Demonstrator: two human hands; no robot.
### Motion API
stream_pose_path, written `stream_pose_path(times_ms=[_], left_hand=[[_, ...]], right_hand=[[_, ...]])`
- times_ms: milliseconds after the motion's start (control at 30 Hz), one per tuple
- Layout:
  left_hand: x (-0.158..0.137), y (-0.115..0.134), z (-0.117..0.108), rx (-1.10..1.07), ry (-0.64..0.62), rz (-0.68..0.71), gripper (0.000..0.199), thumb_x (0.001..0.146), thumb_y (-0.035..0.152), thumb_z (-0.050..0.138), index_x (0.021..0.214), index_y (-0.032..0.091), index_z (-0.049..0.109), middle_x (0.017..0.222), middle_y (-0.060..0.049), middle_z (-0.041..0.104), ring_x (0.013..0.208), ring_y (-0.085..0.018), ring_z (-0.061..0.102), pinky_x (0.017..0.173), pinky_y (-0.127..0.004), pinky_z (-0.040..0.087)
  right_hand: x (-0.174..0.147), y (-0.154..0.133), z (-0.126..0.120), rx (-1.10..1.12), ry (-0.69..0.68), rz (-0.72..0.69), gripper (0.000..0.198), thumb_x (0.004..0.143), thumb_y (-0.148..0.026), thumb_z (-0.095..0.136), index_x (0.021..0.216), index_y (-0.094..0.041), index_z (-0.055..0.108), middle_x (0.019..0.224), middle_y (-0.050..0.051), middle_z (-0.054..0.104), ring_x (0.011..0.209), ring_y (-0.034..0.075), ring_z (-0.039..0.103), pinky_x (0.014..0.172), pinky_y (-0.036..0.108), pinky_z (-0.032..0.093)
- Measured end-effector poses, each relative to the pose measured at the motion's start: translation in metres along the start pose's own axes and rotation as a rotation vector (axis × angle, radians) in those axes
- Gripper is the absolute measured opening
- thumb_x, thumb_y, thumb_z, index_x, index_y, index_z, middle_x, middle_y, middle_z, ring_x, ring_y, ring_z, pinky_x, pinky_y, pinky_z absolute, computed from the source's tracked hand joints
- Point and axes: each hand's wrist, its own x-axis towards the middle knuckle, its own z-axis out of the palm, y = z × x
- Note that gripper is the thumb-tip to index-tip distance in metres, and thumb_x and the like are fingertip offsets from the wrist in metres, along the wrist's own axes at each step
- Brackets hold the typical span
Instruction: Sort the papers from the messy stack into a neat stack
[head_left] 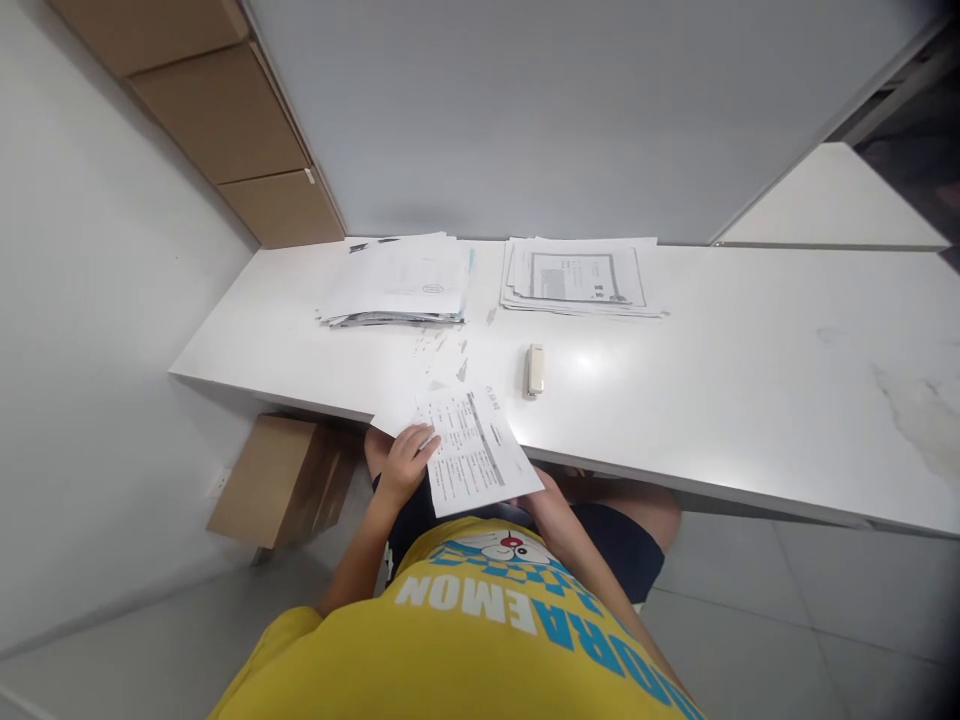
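Printed sheets of paper (484,450) are held at the desk's front edge, over my lap. Dense text and a dark band show on the top one, and another white sheet peeks out at its left. My left hand (407,460) grips the left side, fingers bent over the paper. At the lower right corner, my right hand (536,492) holds the paper from beneath; most of its fingers are hidden. Beyond the sheets, a small cream stapler (535,371) lies on the white desk (720,400), touched by neither hand.
Toward the back of the desk lie a left paper stack (397,280) and a right paper stack (581,275). A grey panel (525,120) rises behind them. Brown cartons (225,120) are stacked at the upper left, and a cardboard box (262,475) sits below the desk's left end.
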Motion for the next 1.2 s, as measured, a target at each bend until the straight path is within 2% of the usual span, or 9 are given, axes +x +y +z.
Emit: stream_pose_path(times_ms=[167,233,300,433,633,833,1000,1100,1200], left_hand=[[0.001,-0.002,0.004,-0.020,-0.003,-0.050,0.028,0.098,0.016,0.050,0.120,0.021,0.067,0.124,-0.013,0.069,0.121,-0.025,0.063,0.101,-0.044,0.055],[0.002,-0.006,0.007,-0.056,-0.030,-0.043,0.030,0.099,0.015,0.048,0.121,0.020,0.067,0.125,-0.013,0.068,0.124,-0.025,0.062,0.101,-0.044,0.056],[0.004,-0.012,0.008,-0.078,-0.066,-0.017,0.034,0.099,0.012,0.044,0.124,0.020,0.066,0.127,-0.013,0.068,0.126,-0.025,0.061,0.102,-0.043,0.056],[0.007,-0.022,0.002,-0.075,-0.054,0.061,0.041,0.098,0.007,0.040,0.129,0.020,0.063,0.133,-0.014,0.065,0.131,-0.024,0.057,0.102,-0.042,0.056],[0.002,-0.019,-0.002,0.000,-0.049,0.219,0.038,0.098,0.009,0.047,0.129,0.023,0.063,0.132,-0.010,0.066,0.145,-0.028,0.040,0.108,-0.047,0.051],[-0.009,-0.003,0.009,-0.017,-0.106,0.176,0.041,0.096,0.009,0.050,0.132,0.025,0.061,0.135,-0.011,0.065,0.147,-0.030,0.035,0.116,-0.056,0.040],[-0.009,0.011,0.014,-0.040,-0.065,0.135,0.041,0.096,0.010,0.048,0.133,0.024,0.060,0.132,-0.011,0.067,0.147,-0.029,0.036,0.116,-0.055,0.040],[-0.009,0.018,0.017,-0.024,-0.087,0.113,0.040,0.097,0.012,0.046,0.132,0.025,0.061,0.133,-0.010,0.066,0.146,-0.029,0.038,0.117,-0.056,0.038],[-0.010,0.022,0.020,-0.032,-0.141,0.115,0.041,0.097,0.013,0.046,0.133,0.027,0.061,0.134,-0.010,0.065,0.145,-0.028,0.040,0.119,-0.056,0.033]], right_hand=[[-0.023,-0.004,0.000,-0.093,-0.261,0.153,0.042,0.065,-0.051,0.081,0.091,-0.021,0.069,0.072,0.000,0.059,0.067,0.017,0.052,0.066,0.032,0.041],[-0.023,-0.008,0.005,-0.130,-0.197,0.118,0.045,0.066,-0.059,0.078,0.086,-0.021,0.068,0.070,0.001,0.057,0.067,0.017,0.051,0.066,0.033,0.042],[-0.016,-0.011,0.008,-0.130,-0.039,0.052,0.047,0.066,-0.065,0.075,0.075,-0.020,0.066,0.066,0.001,0.056,0.065,0.017,0.049,0.065,0.033,0.041],[0.001,-0.018,-0.006,-0.067,0.121,0.034,0.046,0.061,-0.062,0.077,0.061,-0.021,0.057,0.062,0.001,0.055,0.060,0.014,0.044,0.059,0.031,0.038],[0.013,-0.024,-0.015,-0.111,0.088,0.116,0.041,0.062,-0.057,0.076,0.060,-0.021,0.055,0.056,-0.001,0.051,0.055,0.013,0.043,0.055,0.029,0.035],[0.025,-0.018,0.007,-0.172,-0.037,0.093,0.051,0.058,-0.068,0.075,0.061,-0.021,0.055,0.050,-0.004,0.046,0.051,0.012,0.040,0.053,0.029,0.032],[0.026,0.008,0.004,-0.167,0.172,0.066,0.065,0.055,-0.084,0.068,0.054,-0.023,0.045,0.049,-0.003,0.045,0.050,0.014,0.045,0.051,0.030,0.036],[0.021,0.020,0.002,-0.109,0.221,0.080,0.062,0.056,-0.082,0.070,0.067,-0.023,0.057,0.062,0.002,0.061,0.062,0.021,0.059,0.055,0.033,0.046],[0.017,0.019,0.005,-0.008,0.140,-0.025,0.062,0.062,-0.072,0.075,0.101,-0.024,0.067,0.098,0.009,0.074,0.092,0.029,0.068,0.076,0.041,0.055]])
